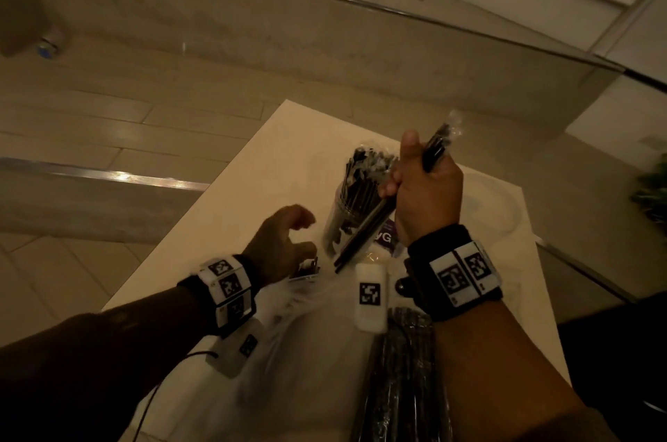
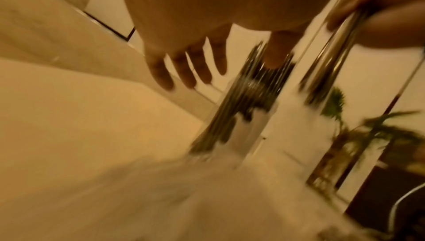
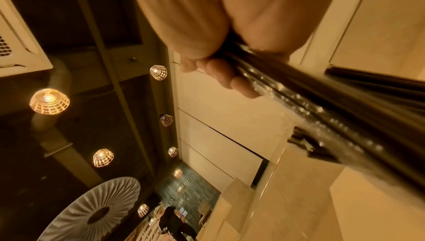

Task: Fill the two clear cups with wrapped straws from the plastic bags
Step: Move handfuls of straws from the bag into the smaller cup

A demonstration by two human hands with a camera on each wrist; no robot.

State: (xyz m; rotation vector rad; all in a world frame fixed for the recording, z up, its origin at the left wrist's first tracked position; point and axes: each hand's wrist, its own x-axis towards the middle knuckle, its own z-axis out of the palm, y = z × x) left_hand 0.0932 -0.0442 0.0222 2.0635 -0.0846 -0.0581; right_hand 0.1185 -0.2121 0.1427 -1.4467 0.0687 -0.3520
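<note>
Wrapped straws (image 1: 364, 225) are gripped as a bundle in the right hand (image 1: 426, 196), tilted beside the clear cup (image 1: 346, 214), probably for insertion; the left hand (image 1: 278, 243) hovers loosely curled and empty over the plastic bag (image 1: 306, 340) on the desk (image 1: 252, 160), likely ready to take more.

A pale rectangular tabletop (image 1: 231, 196) stands on a beige tiled floor (image 1: 108, 117). A green leafy plant (image 2: 333, 106) shows blurred beyond it. Overhead hang lit wire-cage lamps (image 3: 49, 101) and what may be a pleated white disc (image 3: 92, 210).

Café or restaurant, caged pendant lamps (image 3: 49, 101), serving counter (image 3: 147, 230)
</note>
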